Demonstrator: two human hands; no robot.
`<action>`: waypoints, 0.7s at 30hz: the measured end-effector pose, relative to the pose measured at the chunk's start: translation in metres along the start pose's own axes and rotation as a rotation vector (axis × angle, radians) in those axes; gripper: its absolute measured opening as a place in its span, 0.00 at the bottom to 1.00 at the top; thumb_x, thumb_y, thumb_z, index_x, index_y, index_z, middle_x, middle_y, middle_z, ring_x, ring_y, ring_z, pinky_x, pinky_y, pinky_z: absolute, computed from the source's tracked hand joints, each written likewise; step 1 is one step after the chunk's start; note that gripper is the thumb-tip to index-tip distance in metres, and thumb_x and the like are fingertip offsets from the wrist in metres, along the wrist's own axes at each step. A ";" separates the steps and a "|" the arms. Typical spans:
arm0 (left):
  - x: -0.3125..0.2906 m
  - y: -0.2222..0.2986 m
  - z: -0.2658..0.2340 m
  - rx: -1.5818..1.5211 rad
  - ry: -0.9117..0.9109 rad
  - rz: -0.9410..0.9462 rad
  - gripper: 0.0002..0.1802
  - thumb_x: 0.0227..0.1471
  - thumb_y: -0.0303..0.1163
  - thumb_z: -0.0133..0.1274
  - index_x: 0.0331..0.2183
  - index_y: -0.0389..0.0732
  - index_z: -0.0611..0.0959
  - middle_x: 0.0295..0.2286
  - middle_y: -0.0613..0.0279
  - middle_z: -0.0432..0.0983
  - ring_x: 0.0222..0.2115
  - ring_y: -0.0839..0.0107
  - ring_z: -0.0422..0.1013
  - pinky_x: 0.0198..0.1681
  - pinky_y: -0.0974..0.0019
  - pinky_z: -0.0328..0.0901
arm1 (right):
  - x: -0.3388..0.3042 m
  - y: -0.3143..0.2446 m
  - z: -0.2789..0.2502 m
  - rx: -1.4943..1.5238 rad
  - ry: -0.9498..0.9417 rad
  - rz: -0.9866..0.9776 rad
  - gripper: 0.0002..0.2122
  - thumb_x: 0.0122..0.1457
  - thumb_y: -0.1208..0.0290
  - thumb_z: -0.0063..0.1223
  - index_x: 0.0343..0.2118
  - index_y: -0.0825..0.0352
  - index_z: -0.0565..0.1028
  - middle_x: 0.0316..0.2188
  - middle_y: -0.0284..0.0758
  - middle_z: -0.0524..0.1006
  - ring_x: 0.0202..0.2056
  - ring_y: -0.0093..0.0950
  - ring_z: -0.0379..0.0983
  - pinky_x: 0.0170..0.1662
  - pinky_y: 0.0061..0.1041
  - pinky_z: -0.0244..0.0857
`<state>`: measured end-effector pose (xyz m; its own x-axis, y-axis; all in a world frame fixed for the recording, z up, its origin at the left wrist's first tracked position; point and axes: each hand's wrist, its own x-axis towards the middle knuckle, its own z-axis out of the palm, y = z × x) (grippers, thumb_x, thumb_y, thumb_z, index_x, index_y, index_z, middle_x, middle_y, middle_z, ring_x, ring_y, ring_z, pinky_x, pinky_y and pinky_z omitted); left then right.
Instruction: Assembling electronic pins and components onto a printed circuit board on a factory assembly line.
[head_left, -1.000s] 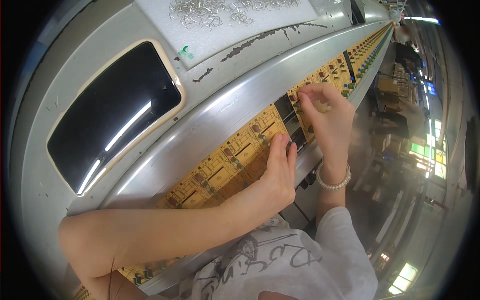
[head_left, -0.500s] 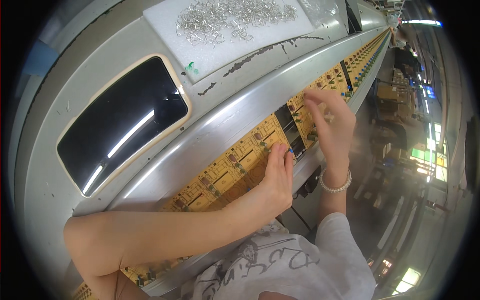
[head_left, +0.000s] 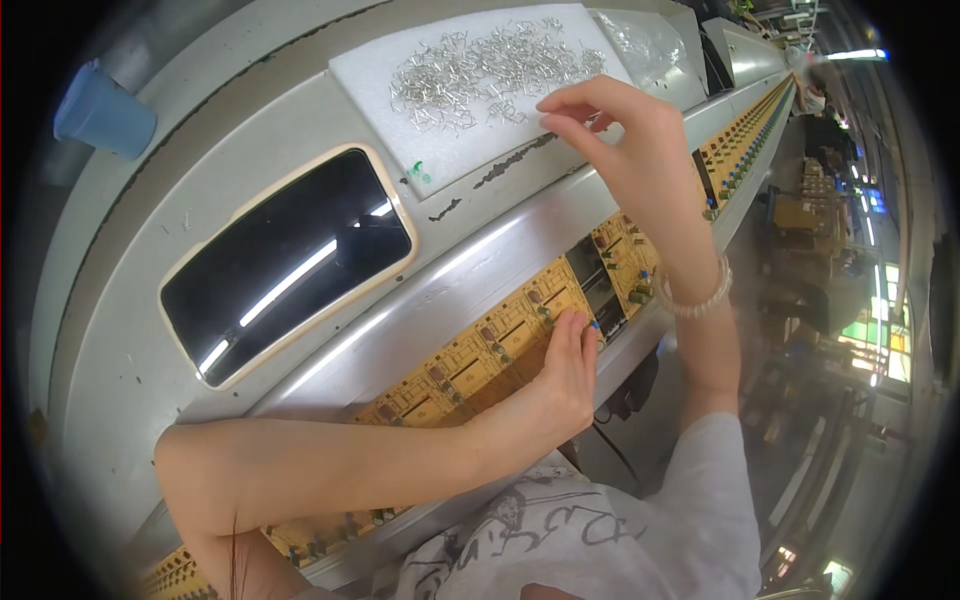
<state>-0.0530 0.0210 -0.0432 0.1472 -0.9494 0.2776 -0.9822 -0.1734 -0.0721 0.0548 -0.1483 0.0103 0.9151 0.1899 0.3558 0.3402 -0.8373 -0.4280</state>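
My left hand (head_left: 567, 372) lies on a yellow-brown circuit board (head_left: 470, 372), its fingers stretched out side by side. The fingertips touch the board's right end, close to a small blue component (head_left: 595, 325). Raised over the near right corner of a white foam sheet (head_left: 385, 130) is my right hand (head_left: 630, 140). Its thumb and index finger come together in a pinch. Anything between these fingertips is too small to make out. Many bent metal wire pieces (head_left: 460, 75) lie heaped on the sheet, beyond the fingertips.
Several more boards (head_left: 625, 260) with components run along a metal rail (head_left: 420, 270) into the distance. A phone (head_left: 290, 265) in a pale case lies left of the foam sheet. At the far left stands a blue cup (head_left: 105, 115). A clear plastic bag (head_left: 645, 45) lies beyond the sheet.
My right hand has moved up and left from the boards to the foam sheet. My left hand stays on the same board. The whole view has shifted a little, bringing the cup into sight.
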 end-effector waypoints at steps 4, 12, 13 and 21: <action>0.001 0.001 0.001 0.024 0.006 -0.005 0.31 0.53 0.42 0.44 0.44 0.19 0.75 0.40 0.32 0.74 0.46 0.45 0.71 0.56 0.45 0.58 | 0.011 0.004 0.006 0.037 -0.086 0.088 0.06 0.48 0.75 0.61 0.29 0.69 0.78 0.24 0.36 0.78 0.27 0.28 0.76 0.32 0.23 0.68; 0.001 0.002 0.003 0.047 0.024 -0.019 0.30 0.51 0.41 0.45 0.44 0.20 0.75 0.40 0.33 0.74 0.46 0.45 0.71 0.56 0.44 0.58 | 0.013 0.007 0.006 0.004 -0.184 0.059 0.04 0.51 0.76 0.56 0.28 0.71 0.77 0.23 0.38 0.78 0.28 0.28 0.76 0.34 0.24 0.69; 0.001 0.003 0.003 0.050 0.026 -0.018 0.30 0.51 0.41 0.45 0.44 0.20 0.76 0.40 0.33 0.74 0.46 0.45 0.71 0.56 0.44 0.58 | 0.012 0.008 0.006 0.003 -0.182 0.057 0.04 0.51 0.76 0.56 0.28 0.71 0.77 0.23 0.38 0.78 0.28 0.28 0.76 0.34 0.24 0.69; 0.006 0.009 0.004 0.067 0.044 -0.025 0.30 0.50 0.39 0.45 0.44 0.21 0.76 0.39 0.34 0.75 0.45 0.45 0.71 0.55 0.43 0.58 | 0.008 0.006 0.004 0.020 -0.180 0.090 0.04 0.51 0.76 0.57 0.27 0.71 0.76 0.22 0.37 0.78 0.26 0.28 0.76 0.33 0.24 0.69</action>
<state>-0.0609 0.0127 -0.0461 0.1652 -0.9322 0.3221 -0.9680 -0.2158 -0.1280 0.0647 -0.1494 0.0074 0.9652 0.2050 0.1622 0.2582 -0.8450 -0.4683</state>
